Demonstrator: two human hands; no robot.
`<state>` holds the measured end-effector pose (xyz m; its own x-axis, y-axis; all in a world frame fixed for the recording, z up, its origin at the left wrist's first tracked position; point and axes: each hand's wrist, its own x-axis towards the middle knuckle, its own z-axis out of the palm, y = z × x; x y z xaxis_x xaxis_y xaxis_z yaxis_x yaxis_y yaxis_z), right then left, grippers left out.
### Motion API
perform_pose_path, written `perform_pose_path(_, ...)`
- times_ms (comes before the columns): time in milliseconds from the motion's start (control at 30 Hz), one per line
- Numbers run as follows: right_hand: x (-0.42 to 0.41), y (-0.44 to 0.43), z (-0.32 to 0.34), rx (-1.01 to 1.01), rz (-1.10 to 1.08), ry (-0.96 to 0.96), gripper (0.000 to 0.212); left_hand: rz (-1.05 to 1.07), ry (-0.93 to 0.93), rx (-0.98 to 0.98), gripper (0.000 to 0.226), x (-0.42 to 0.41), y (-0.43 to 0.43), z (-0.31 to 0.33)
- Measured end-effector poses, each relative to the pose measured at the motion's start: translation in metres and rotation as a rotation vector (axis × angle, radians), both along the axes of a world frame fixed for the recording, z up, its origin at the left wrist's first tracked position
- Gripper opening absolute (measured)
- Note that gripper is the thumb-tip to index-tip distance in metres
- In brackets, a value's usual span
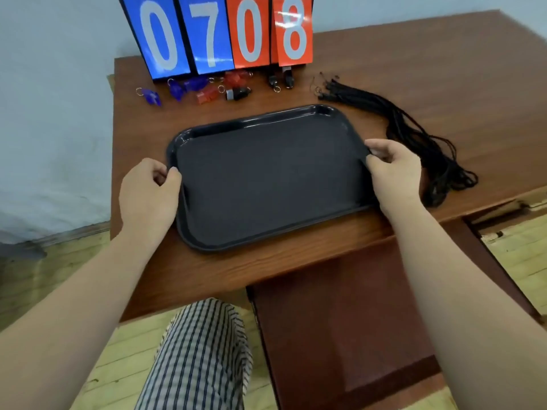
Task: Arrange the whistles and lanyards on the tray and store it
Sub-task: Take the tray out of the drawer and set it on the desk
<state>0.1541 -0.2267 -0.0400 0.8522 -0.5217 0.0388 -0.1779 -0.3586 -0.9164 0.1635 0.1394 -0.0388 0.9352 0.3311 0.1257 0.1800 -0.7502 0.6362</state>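
A brown wooden desk (414,69) fills the view, and the black tray (266,116) lies on it close to the near edge, bare inside. The left hand (148,193) grips the tray's left short rim with thumb and curled fingers. The right hand (393,170) grips the right short rim the same way, so the tray is held at both ends, flat on the wood as far as I can tell. The step in hand looks like settling the tray before loading it. To do that well, I would square it to the desk edge, keep it level, and leave it within easy reach of both heaps. Beyond its far rim the whistles (207,94), blue, red and black with metal rings, lie in a loose row. To the right the black lanyards (414,134) lie in one bundle, near the right hand but apart from the tray. The cords look prone to tangling, so they probably want lifting as a bunch. Behind the whistles stands a flip scoreboard (213,34) reading 0708. A pale wall (53,113) rises on the left, and a light plank floor (518,255) shows below, with a checked trouser leg (201,350) in front of the desk.
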Motion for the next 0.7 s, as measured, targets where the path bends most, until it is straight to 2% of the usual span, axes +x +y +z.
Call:
perform_pose_path(100, 0.0, 0.0, -0.003, -0.025, -0.014, -0.019, 0.027, -0.01, -0.082, -0.035, 0.025, 0.004, 0.007, -0.007)
perform_pose_path(200, -0.003, 0.002, -0.002, -0.031, -0.034, -0.023, 0.026, -0.029, -0.116, -0.057, 0.041, 0.007, 0.011, -0.011)
perform_pose_path(467, -0.025, 0.018, -0.004, -0.127, -0.057, 0.016, 0.036, -0.059, -0.091, -0.219, 0.043, 0.001, 0.009, -0.008)
perform_pose_path(700, -0.039, 0.037, 0.0, -0.313, 0.005, 0.077, 0.053, -0.048, -0.087, -0.174, 0.038, -0.001, 0.007, -0.005)
